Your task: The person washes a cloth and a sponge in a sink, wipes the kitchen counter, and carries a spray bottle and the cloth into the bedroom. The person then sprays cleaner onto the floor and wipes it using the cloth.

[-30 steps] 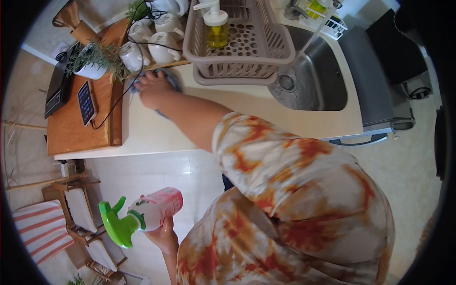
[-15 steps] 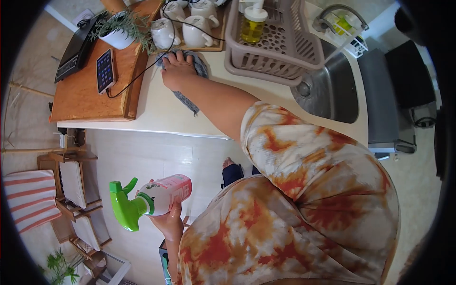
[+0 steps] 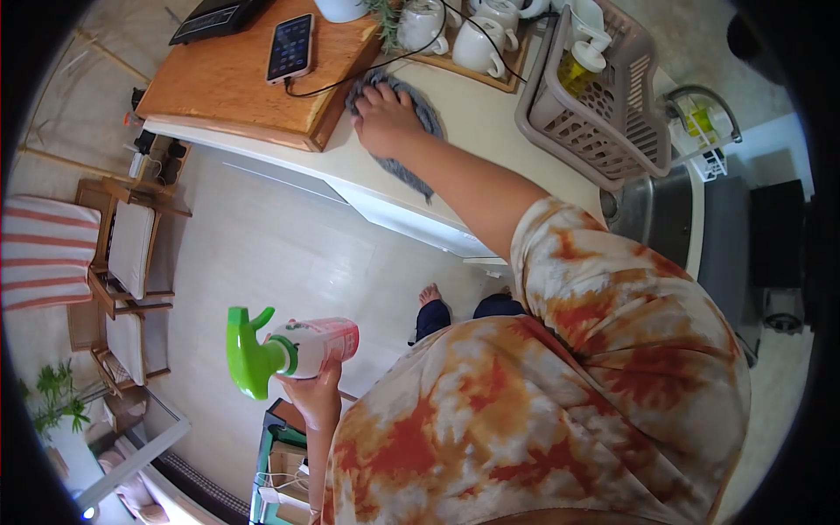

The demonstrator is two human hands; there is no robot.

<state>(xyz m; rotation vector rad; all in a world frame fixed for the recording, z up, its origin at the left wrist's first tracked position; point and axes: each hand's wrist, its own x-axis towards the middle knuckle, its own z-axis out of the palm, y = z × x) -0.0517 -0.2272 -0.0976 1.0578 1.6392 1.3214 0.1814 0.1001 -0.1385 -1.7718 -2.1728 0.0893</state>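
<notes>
My right hand point(image 3: 389, 121) presses down on a grey cloth point(image 3: 429, 118) on the pale countertop point(image 3: 477, 131). Its fingers are slightly bent over the cloth, which spreads out past both sides of the hand, one end trailing towards the counter's front edge. Just left of the fingers is the corner of a wooden box point(image 3: 254, 74). Lower down, away from the counter, my left hand point(image 3: 315, 389) is wrapped around a pink and white spray bottle point(image 3: 319, 343) with a green trigger head. The bottle lies tilted on its side, its nozzle end to the left; no finger shows on the trigger.
A phone point(image 3: 290, 51) with a black cable lies on the wooden box. White mugs point(image 3: 479, 45) stand on a wooden tray. Beside it is a plastic dish rack point(image 3: 604, 131) holding a pump bottle point(image 3: 579, 68), near the sink point(image 3: 661, 210). Wooden chairs point(image 3: 131, 249) stand at left.
My right hand and the cloth have slid away from the mug tray, towards the counter's front edge by the wooden box. The view has turned; the spray bottle stays in my left hand.
</notes>
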